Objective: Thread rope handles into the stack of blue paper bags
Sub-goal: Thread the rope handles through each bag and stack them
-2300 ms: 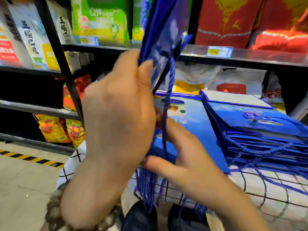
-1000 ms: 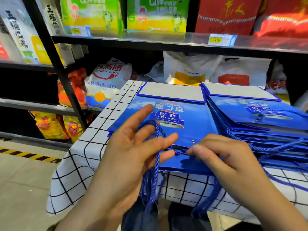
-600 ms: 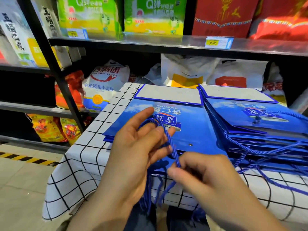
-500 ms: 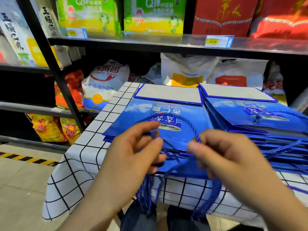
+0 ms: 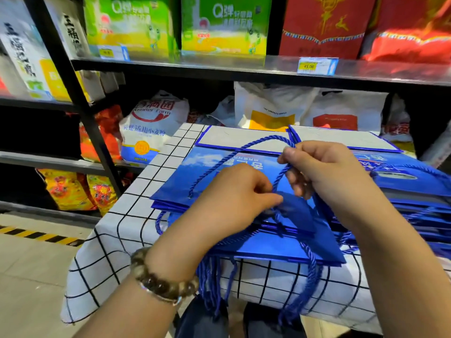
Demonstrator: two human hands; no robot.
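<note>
Left hand (image 5: 234,201): fingers curled, thumb and forefinger pinching the twisted blue rope handle (image 5: 266,137) at the near edge of the top glossy blue paper bag (image 5: 202,176). It is probably feeding the end through a punched hole, but the hole is hidden under the fingers. Right hand (image 5: 324,176) pinches the same rope higher up, holding the loop arched clear of the bag. The rope's other end meets the bag at its left side. This bag lies flat on the left stack on a white black-grid tablecloth (image 5: 131,215). A 2nd stack of blue bags (image 5: 405,189) just beside it at right shows ropes, likely finished ones. Loose blue ropes (image 5: 212,284) hang off the table front, within reach. Readable: yellow price tag (image 5: 308,66) "45.00"; white flour sack (image 5: 151,118) "Farm"; green boxes (image 5: 224,23) "Q". The bag print is upside down and unreadable.
</note>
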